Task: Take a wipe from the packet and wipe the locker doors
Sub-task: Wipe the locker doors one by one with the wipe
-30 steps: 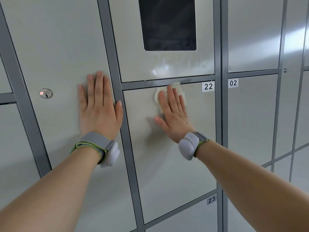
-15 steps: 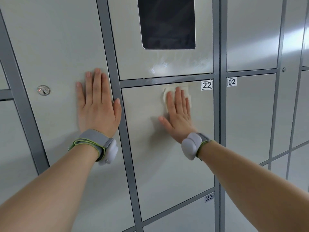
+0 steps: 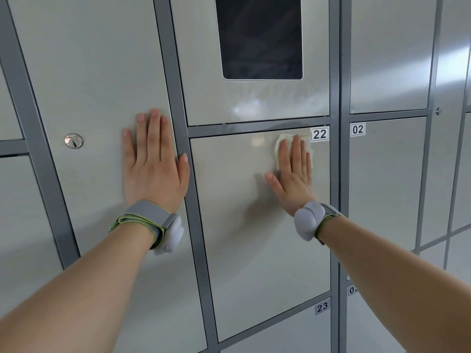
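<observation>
Locker room or parcel-locker bank: grey-framed metal doors (image 3: 267, 225) with number labels 22 (image 3: 319, 134), 02 (image 3: 357, 129), 23 (image 3: 322, 306) (03 partly hidden), key lock (image 3: 73, 141), dark screen panel (image 3: 260, 36).

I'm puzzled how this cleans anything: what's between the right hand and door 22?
A white wipe, pressed flat against door 22 by the fingers of the right hand; the head view shows it.
</observation>
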The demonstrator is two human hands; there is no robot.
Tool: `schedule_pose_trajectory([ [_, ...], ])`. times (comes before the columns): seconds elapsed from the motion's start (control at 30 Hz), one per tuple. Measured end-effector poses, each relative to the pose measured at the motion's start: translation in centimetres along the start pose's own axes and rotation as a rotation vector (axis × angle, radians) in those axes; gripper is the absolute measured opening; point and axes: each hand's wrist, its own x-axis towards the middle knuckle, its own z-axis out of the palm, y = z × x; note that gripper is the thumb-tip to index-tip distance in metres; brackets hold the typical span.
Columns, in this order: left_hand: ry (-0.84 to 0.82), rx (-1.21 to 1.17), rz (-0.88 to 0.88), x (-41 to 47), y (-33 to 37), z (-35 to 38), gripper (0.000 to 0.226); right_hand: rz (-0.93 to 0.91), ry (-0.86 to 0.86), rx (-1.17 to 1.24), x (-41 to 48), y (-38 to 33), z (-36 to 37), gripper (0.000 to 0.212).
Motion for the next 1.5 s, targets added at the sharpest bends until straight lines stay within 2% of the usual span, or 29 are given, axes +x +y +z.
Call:
schedule_pose_trajectory([
  [0.1, 0.002, 0.005, 0.004, 0.0, 0.0, 0.0, 0.065, 0.001, -0.014, -0.028, 0.4, 1.3, -0.4, 0.085],
  [0.27, 0.007, 0.008, 0.002, 0.0, 0.0, 0.0, 0.065, 0.255, 0.067, 0.083, 3.5, 2.8, -2.2, 0.097],
  [0.37, 0.017, 0.011, 0.002, 0.0, 0.0, 0.1, 0.065, 0.322, 0.070, 0.134, 3.8, 3.1, -2.4, 0.100],
  [0.43, 0.019, 0.016, 0.005, 0.0, 0.0, 0.2, 0.064, 0.282, 0.059, 0.086, 2.7, 2.3, -1.7, 0.097],
  [0.57, 0.022, 0.008, -0.001, 0.1, 0.0, 0.1, 0.064, 0.008, -0.033, -0.008, -0.4, 1.4, -0.3, 0.086],
  [0.63, 0.021, -0.003, 0.002, 0.0, 0.1, 0.1, 0.064, -0.044, -0.069, -0.023, -0.6, 2.0, -0.6, 0.081],
  [0.7, 0.020, -0.010, 0.009, 0.1, 0.0, 0.0, 0.064, 0.025, -0.052, -0.030, 0.3, 2.7, -1.4, 0.084],
  [0.83, 0.017, -0.012, 0.008, 0.1, 0.1, 0.1, 0.065, 0.337, 0.017, 0.129, 3.3, 3.1, -2.8, 0.087],
  [0.97, 0.003, -0.016, 0.010, 0.0, -0.1, 0.1, 0.065, 0.451, 0.047, 0.164, 2.8, 1.2, -1.7, 0.085],
  [1.03, -0.001, -0.017, 0.013, 0.0, -0.1, 0.1, 0.066, 0.395, 0.022, 0.144, 0.9, -0.2, -0.5, 0.087],
  [1.1, 0.000, -0.016, 0.017, 0.0, -0.1, 0.1, 0.066, 0.259, -0.017, 0.108, -1.2, -1.2, 0.3, 0.090],
  [1.2, 0.006, -0.007, 0.023, 0.1, -0.1, 0.2, 0.067, 0.073, -0.115, 0.068, -2.9, -0.7, 0.4, 0.083],
  [1.27, 0.007, -0.004, 0.026, 0.1, -0.1, 0.1, 0.067, 0.047, -0.126, 0.046, -2.4, 0.6, -0.3, 0.079],
  [1.4, -0.008, 0.007, 0.027, 0.1, -0.2, 0.1, 0.067, 0.345, -0.018, 0.169, 0.7, 2.1, -1.8, 0.082],
  [1.5, -0.021, 0.019, 0.019, 0.1, 0.0, -0.1, 0.066, 0.444, 0.043, 0.233, 1.6, 1.5, -1.8, 0.083],
])
